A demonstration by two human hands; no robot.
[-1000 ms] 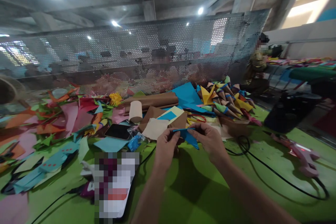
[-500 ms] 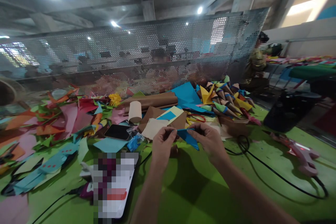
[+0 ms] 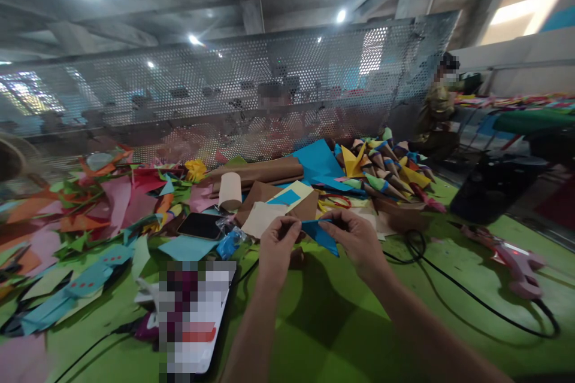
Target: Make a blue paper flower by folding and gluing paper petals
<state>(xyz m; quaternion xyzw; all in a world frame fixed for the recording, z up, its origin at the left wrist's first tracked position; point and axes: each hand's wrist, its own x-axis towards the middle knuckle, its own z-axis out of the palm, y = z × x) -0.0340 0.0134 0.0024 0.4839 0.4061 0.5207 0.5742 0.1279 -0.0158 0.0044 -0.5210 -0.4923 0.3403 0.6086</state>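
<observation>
A small folded piece of blue paper [image 3: 321, 237] is held up between both hands, above the green table [image 3: 332, 335]. My left hand [image 3: 279, 245] pinches its left corner between thumb and fingers. On the other side, my right hand [image 3: 353, 239] grips the upper right edge in the same way, and a pointed tip hangs down between them. Just behind the hands lie a cream sheet [image 3: 265, 219], brown paper [image 3: 256, 198] and a pale yellow strip with a blue piece [image 3: 287, 198] on it.
Paper scraps [image 3: 112, 203] heap up at left. A phone [image 3: 200, 225] and a cardboard roll [image 3: 230, 191] lie behind. Paper cones [image 3: 381, 167] pile at the back right. A pink glue gun [image 3: 516, 266] with its cord is at right. A person [image 3: 438, 102] is beyond the perforated screen [image 3: 215, 90].
Almost nothing differs. Both hands keep their pinch on the blue paper, and the view has shifted very slightly.
</observation>
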